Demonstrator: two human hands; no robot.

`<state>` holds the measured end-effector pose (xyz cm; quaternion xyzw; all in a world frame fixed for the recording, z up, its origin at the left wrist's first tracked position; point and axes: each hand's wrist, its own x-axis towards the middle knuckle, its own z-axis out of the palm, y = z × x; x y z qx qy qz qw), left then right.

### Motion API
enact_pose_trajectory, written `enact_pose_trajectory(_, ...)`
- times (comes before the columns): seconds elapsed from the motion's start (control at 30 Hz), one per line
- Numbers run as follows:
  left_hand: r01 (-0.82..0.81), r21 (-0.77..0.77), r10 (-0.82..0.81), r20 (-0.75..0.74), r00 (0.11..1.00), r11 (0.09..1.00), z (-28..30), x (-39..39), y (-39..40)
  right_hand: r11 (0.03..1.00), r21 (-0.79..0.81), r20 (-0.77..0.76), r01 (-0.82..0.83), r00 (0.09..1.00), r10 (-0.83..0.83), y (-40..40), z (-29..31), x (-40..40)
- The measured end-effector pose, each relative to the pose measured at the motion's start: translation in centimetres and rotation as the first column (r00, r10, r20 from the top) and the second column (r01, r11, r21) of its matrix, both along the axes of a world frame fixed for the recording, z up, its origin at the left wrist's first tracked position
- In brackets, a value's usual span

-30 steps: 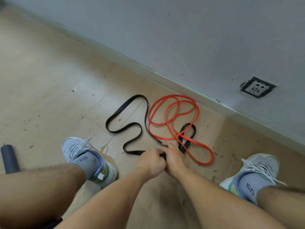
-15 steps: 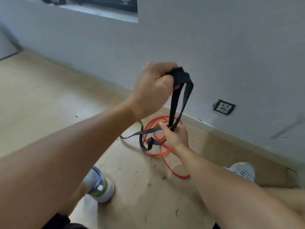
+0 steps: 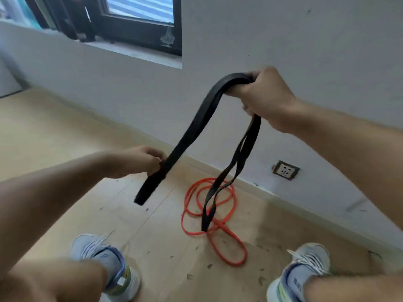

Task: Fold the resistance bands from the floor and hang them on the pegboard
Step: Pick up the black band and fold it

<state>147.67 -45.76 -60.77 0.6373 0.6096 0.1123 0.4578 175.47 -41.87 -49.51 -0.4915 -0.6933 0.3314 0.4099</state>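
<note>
**Black band off floor, fold in progress**

Wood-look floor point(image 3: 65, 131) along grey wall. Right hand point(image 3: 265, 99) grips black band point(image 3: 196, 127) at its arch; left hand point(image 3: 139, 161) clasps lower run. Band judged light, limp, grippy; hold at folds. Orange band point(image 3: 216, 223) lies on floor near wall.

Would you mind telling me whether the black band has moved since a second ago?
Yes. The black band has come up off the floor beside the orange band and hangs between the left hand and right hand.
</note>
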Motion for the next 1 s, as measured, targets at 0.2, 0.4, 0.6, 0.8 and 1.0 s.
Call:
enact_pose_trajectory(0.2,0.107,-0.109,-0.045,0.459,0.887,0.988,-0.7,3.6,-0.6,0.995,-0.062,0.121,-0.077,0.989,0.084,-1.7,-5.0,-0.1)
enact_pose_trajectory(0.4,-0.055,0.067,0.02,0.441,0.897,0.996,-1.6,7.3,-0.9,0.986,-0.163,0.152,-0.042,0.986,0.067,-1.7,-8.8,-0.1)
enact_pose_trajectory(0.6,-0.019,0.099,-0.02,0.38,0.925,0.995,-3.2,8.3,-0.7,0.981,-0.182,0.165,-0.073,0.981,0.104,-0.8,-9.8,0.2)
enact_pose_trajectory(0.8,0.04,0.041,-0.051,0.315,0.948,0.998,-3.2,7.2,-0.2,0.965,-0.247,0.088,-0.084,0.99,0.108,-0.4,-10.7,1.4)
enact_pose_trajectory(1.0,-0.027,-0.014,0.031,0.383,0.923,1.0,-3.6,6.1,-0.1,0.935,-0.344,0.283,-0.085,0.94,0.19,-0.1,-11.3,3.3)
